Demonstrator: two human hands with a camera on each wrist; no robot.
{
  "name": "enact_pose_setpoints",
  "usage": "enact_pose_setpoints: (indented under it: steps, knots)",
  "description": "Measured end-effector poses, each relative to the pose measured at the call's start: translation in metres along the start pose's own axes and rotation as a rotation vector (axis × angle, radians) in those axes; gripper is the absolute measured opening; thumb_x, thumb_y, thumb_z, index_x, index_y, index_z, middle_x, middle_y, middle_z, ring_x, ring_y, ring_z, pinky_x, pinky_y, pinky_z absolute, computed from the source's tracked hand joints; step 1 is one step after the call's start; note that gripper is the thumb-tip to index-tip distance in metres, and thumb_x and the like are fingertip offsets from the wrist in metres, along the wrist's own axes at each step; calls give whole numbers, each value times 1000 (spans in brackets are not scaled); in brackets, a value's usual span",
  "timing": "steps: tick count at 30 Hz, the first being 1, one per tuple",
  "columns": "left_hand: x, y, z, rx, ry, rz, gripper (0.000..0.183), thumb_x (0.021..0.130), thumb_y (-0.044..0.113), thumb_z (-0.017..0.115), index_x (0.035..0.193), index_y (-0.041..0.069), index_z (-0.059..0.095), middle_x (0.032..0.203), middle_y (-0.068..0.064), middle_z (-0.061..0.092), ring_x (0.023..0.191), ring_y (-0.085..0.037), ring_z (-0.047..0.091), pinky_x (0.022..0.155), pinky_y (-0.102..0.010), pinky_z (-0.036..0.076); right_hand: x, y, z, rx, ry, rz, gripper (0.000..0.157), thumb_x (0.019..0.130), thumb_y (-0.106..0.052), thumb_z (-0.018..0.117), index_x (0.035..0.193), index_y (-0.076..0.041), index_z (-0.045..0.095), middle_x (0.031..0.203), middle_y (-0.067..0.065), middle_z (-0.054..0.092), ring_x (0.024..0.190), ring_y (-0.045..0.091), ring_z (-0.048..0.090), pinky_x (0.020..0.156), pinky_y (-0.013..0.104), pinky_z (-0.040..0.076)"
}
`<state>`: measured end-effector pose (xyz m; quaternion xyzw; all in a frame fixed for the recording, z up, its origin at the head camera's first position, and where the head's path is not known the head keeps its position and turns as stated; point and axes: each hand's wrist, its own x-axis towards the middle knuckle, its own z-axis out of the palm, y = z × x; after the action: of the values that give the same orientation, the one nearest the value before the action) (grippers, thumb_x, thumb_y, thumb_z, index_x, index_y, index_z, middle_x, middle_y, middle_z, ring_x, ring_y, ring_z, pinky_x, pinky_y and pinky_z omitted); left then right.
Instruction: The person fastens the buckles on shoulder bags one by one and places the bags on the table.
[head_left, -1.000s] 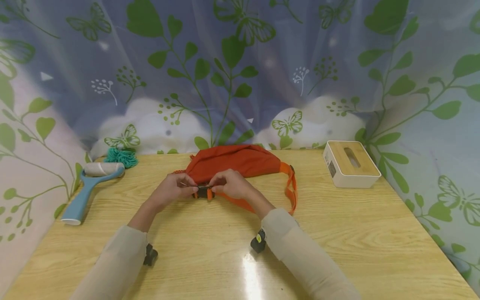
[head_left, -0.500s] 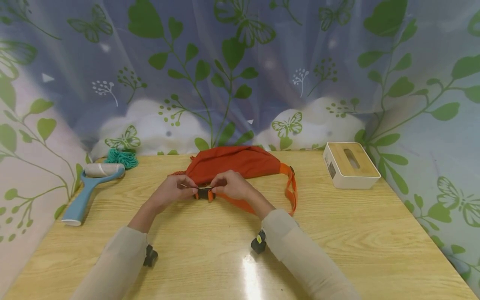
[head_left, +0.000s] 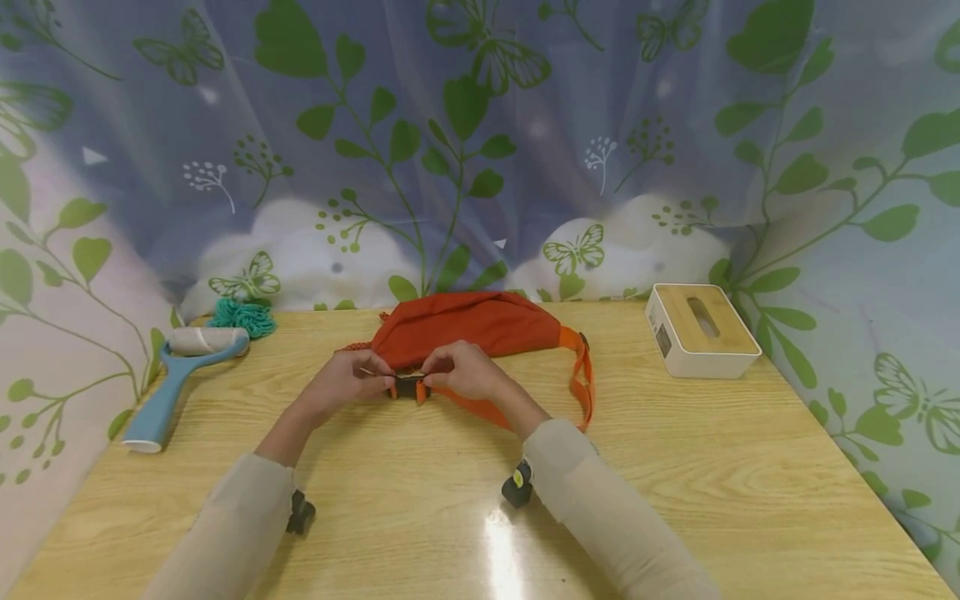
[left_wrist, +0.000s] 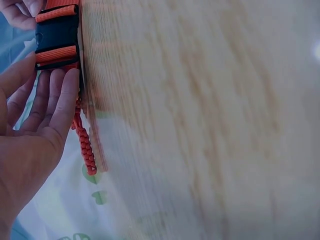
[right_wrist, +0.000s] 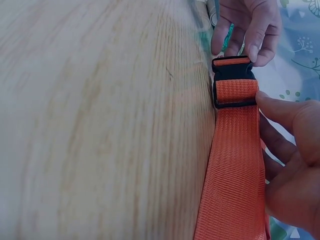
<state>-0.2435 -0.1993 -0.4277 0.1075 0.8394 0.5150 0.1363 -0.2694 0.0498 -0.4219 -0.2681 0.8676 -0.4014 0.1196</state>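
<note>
A red waist pack [head_left: 465,327] lies at the back of the table, its orange strap [right_wrist: 235,170] looping out to the right. In front of the pack, both hands hold the strap's black side-release buckle [head_left: 409,386]. My left hand [head_left: 341,383] pinches the left end between thumb and fingers. The right hand [head_left: 467,371] pinches the other end, its thumb at the buckle's edge in the right wrist view. The two halves of the buckle [left_wrist: 57,32] appear joined, with orange webbing threaded through each end. A red braided cord [left_wrist: 86,150] hangs beside the left fingers.
On the left of the wooden table [head_left: 450,500] lies a blue-handled lint roller [head_left: 168,392], with a teal bundle of cord [head_left: 243,316] behind it. A white tissue box with a wooden top [head_left: 705,329] stands at the right. A leaf-patterned curtain [head_left: 480,167] backs the table.
</note>
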Motion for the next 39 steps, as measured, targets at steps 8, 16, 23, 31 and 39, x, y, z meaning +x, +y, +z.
enact_pose_setpoints:
  steps: [8, 16, 23, 31, 39]
  knots:
    - [-1, 0, -2, -20, 18, 6, 22, 97, 17, 72, 109, 0, 66, 114, -17, 63, 99, -30, 68, 84, -42, 59, -1, -1, -1, 15, 19, 14, 13, 95, -17, 75, 105, -9, 75, 99, -4, 72, 98, 16, 64, 87, 31, 52]
    - [-3, 5, -6, -10, 61, 6, 22, 97, 18, 72, 109, 0, 68, 107, -16, 69, 97, -33, 68, 83, -46, 59, -3, -3, -4, 47, 41, 7, 14, 96, -16, 73, 106, -7, 75, 100, -3, 71, 98, 16, 64, 86, 32, 51]
    - [-6, 9, -7, -27, 75, 28, 28, 97, 24, 72, 110, 0, 67, 107, -15, 69, 100, -36, 67, 87, -50, 57, -11, 1, -15, 93, 61, 14, 13, 96, -21, 74, 105, -11, 75, 102, -4, 71, 97, 16, 63, 85, 32, 53]
    - [-9, 13, -9, -58, 115, 63, 33, 98, 27, 71, 113, -1, 66, 115, -23, 66, 104, -38, 64, 91, -53, 55, -24, 2, -36, 114, 117, 5, 14, 96, -23, 73, 105, -12, 75, 103, -2, 71, 100, 18, 64, 90, 36, 53]
    - [-10, 16, -8, -85, 140, 75, 36, 98, 30, 71, 115, -1, 66, 116, -24, 65, 106, -37, 63, 93, -54, 54, -38, 12, -63, 99, 188, -34, 19, 95, -20, 75, 108, -6, 75, 102, 3, 73, 98, 21, 67, 90, 38, 54]
